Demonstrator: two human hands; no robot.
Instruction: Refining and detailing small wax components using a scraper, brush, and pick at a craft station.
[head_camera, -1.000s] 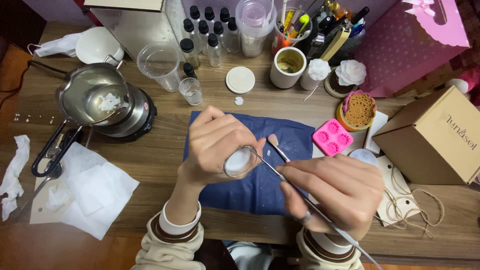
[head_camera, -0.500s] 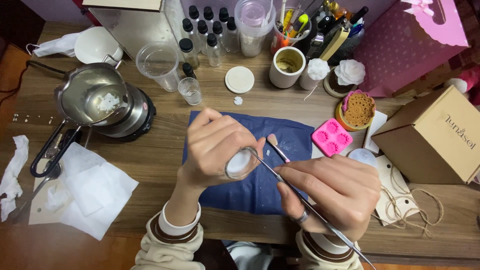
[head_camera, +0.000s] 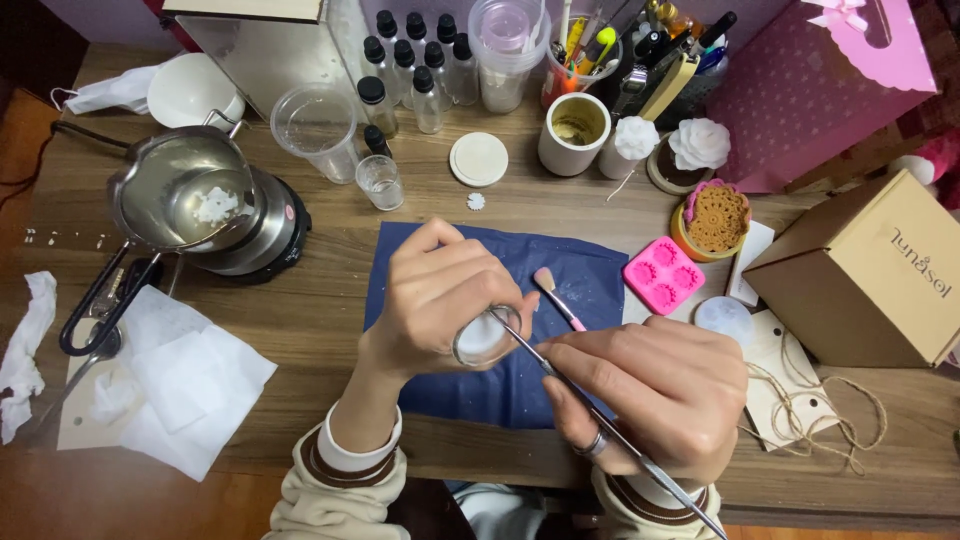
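Left hand (head_camera: 440, 300) wraps closed around a small clear glass jar (head_camera: 484, 338) tilted over the blue cloth (head_camera: 590, 275) at the bench's near-middle. Right hand (head_camera: 655, 390) pinches a thin metal tool (head_camera: 520, 338), its tip at the jar's mouth. A pink-handled brush (head_camera: 556, 296) lies on the cloth. Brown cardboard box (head_camera: 868, 275) with dark lettering stands at the right edge; pink gift bag (head_camera: 810, 85) with bow occupies the far right corner.

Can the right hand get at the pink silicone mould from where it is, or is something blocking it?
Probably yes. The pink silicone mould lies open on the table just beyond the right hand, nothing between them. But that hand holds a thin metal tool, so it is not free.
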